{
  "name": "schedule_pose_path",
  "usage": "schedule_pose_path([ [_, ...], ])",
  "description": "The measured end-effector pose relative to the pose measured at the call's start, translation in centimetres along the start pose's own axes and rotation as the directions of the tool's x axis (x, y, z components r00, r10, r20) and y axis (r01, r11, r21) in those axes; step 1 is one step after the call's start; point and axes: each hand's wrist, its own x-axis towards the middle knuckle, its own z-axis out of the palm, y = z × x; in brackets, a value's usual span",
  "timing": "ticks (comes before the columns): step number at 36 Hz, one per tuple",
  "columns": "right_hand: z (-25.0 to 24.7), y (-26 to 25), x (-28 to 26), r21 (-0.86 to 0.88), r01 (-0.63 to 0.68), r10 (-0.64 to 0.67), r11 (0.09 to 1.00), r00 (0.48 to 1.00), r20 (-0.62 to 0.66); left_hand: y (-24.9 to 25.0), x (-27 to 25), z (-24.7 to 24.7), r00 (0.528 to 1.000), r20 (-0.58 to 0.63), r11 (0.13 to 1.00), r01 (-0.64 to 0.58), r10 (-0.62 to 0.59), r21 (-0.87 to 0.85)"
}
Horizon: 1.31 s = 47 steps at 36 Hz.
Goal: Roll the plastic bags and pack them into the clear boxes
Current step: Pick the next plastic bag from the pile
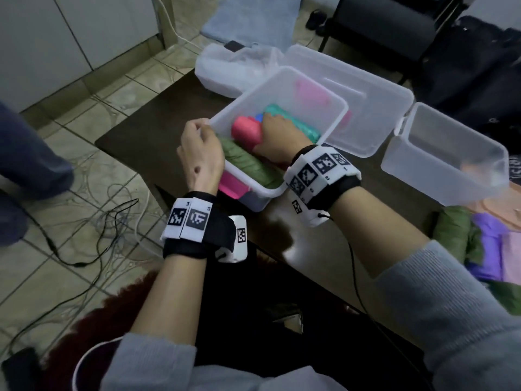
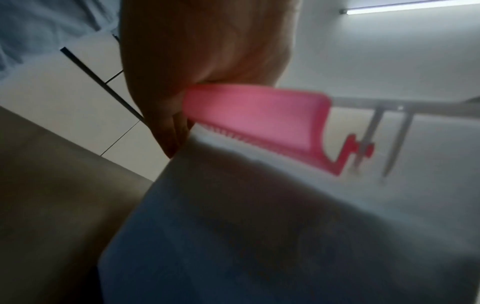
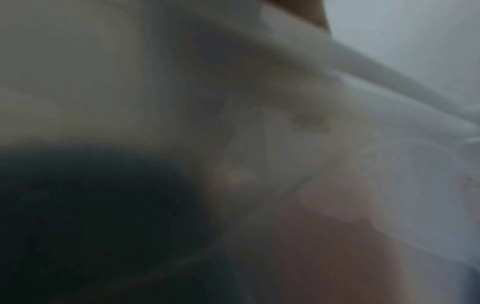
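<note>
A clear box sits in the middle of the dark table, its lid lying open behind it. Inside lie a green roll, a red roll and a teal roll, with a bit of blue between them. My right hand reaches into the box, fingers curled round the red roll. My left hand grips the box's left rim. In the left wrist view that hand is right beside the pink latch. The right wrist view is a blur of the box's wall.
A second clear box stands open at the right with almost nothing in it. Unrolled green, purple and pink bags lie heaped at the table's right edge. A white bag sits behind the box. Cables run over the tiled floor on the left.
</note>
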Motion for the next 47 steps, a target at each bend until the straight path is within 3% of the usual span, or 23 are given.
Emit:
schedule_pose_path([
  [4, 0.0, -0.1, -0.3, 0.146, -0.068, 0.051, 0.987, 0.992, 0.115, -0.4, -0.1, 0.5, 0.997, -0.062, 0.997, -0.04, 0.037, -0.059],
  [13, -1.5, 0.0, -0.1, 0.126, -0.122, 0.071, 0.984, 0.933, 0.352, -0.9, -0.5, 1.1, 0.984, -0.163, 0.979, -0.105, 0.076, -0.174],
  [18, -0.8, -0.3, -0.3, 0.043, -0.137, 0.118, 0.99, 0.947, 0.3, -1.0, -0.4, 1.3, 0.98, -0.177, 0.975, -0.121, 0.087, -0.188],
  [20, -0.2, -0.5, -0.5, 0.108, -0.132, 0.096, 0.985, 0.953, 0.286, -1.1, -0.3, 1.3, 0.979, -0.18, 0.974, -0.13, 0.096, -0.188],
  [24, 0.4, -1.3, -1.3, 0.238, -0.103, 0.076, 0.966, 0.99, 0.12, -1.3, 0.0, 1.4, 0.976, -0.191, 0.971, -0.144, 0.107, -0.189],
  [28, 0.6, -1.6, -1.8, 0.137, -0.088, 0.046, 0.987, 0.958, 0.282, -1.4, -0.1, 1.6, 0.976, -0.193, 0.966, -0.14, 0.099, -0.216],
  [35, 1.3, -1.6, -1.7, 0.129, -0.095, 0.051, 0.987, 0.95, 0.307, -1.1, -0.2, 1.5, 0.974, -0.206, 0.956, -0.145, 0.093, -0.253],
  [42, 1.9, -1.6, -1.9, 0.236, -0.089, 0.037, 0.968, 0.976, 0.213, -1.1, -0.5, 1.2, 0.97, -0.199, 0.975, -0.171, 0.14, -0.145],
  [45, 1.9, -1.5, -1.9, 0.402, -0.043, 0.051, 0.915, 0.999, -0.01, -1.0, -0.5, 1.0, 0.975, -0.156, 0.982, -0.17, 0.156, -0.086],
  [47, 1.6, -1.2, -2.1, 0.522, 0.048, 0.089, 0.851, 0.968, -0.234, -1.0, -0.4, 0.9, 0.981, -0.12, 0.986, -0.161, 0.155, -0.043],
])
